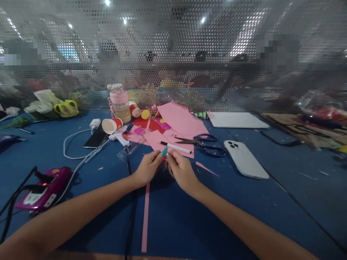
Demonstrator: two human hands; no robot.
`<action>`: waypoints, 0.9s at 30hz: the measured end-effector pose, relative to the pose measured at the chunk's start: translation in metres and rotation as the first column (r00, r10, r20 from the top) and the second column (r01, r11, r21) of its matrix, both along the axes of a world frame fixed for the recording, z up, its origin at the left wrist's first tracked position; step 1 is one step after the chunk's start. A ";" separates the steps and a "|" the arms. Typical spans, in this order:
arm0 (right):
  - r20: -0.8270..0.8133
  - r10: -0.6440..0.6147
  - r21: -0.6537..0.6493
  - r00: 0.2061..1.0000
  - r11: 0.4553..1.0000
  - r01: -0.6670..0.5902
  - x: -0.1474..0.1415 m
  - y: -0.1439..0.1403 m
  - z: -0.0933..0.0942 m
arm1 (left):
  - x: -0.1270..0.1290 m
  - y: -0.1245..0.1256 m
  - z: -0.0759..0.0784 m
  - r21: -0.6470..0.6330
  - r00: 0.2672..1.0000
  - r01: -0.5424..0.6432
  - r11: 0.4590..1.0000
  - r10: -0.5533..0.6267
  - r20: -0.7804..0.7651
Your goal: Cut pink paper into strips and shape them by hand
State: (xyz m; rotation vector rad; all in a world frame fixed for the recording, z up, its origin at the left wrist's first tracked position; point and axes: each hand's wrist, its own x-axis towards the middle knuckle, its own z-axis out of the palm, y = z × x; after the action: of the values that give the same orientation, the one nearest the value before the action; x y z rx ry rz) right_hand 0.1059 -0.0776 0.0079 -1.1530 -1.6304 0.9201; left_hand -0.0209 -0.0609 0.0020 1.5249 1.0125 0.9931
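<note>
My left hand point(148, 168) and my right hand point(182, 171) are close together over the blue table, fingertips pinched and almost meeting. A narrow pink paper strip point(145, 220) runs from under my left hand down toward the table's near edge. At my left thumb tip shows a small teal pointed shape point(164, 151); I cannot tell what it is. My fingers hide whatever lies between my right fingertips. Just beyond my hands are a white marker with black ends point(176, 147), pink paper sheets point(181, 119) and dark-handled scissors point(203, 142), blades apart.
A white phone point(245, 159) lies to the right. At left are a purple power strip point(46, 189), a white glue gun point(119, 137), a black phone point(96, 139) and cables. Paper cups and a pink-lidded bottle point(119, 104) stand before a perforated metal screen point(173, 47).
</note>
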 end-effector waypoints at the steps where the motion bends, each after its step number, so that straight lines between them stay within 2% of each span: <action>1: 0.030 -0.009 0.017 0.999 1.000 0.009 0.000 0.000 0.000 | 0.000 0.000 -0.001 0.012 1.000 -0.013 1.000 0.013 -0.013; 4: 0.097 -0.026 0.064 0.995 0.998 0.020 0.001 -0.001 0.000 | 0.000 0.000 -0.002 0.045 0.998 -0.036 0.998 0.038 -0.044; 8: 0.103 -0.018 0.095 0.995 0.995 0.008 0.001 -0.002 0.001 | 0.000 -0.001 0.000 0.093 0.998 -0.035 0.995 0.040 -0.052; 15: 0.136 -0.024 0.088 0.990 0.996 0.012 0.001 -0.003 0.000 | 0.000 -0.001 0.001 0.150 0.996 -0.038 0.988 0.049 -0.069; 22: 0.099 -0.042 0.019 0.994 0.999 0.040 -0.003 -0.005 -0.004 | 0.000 -0.002 0.003 0.198 0.978 -0.123 0.972 0.153 -0.142; 27: 0.076 -0.101 0.060 0.992 0.994 0.096 -0.010 -0.009 -0.007 | 0.003 -0.005 0.005 0.233 0.960 -0.156 0.960 0.204 -0.194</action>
State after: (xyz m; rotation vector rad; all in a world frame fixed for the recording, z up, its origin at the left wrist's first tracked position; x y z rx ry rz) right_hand 0.0955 -0.0862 0.0005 -1.2332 -1.6360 0.7703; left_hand -0.0180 -0.0664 0.0072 1.7732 1.2486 1.1111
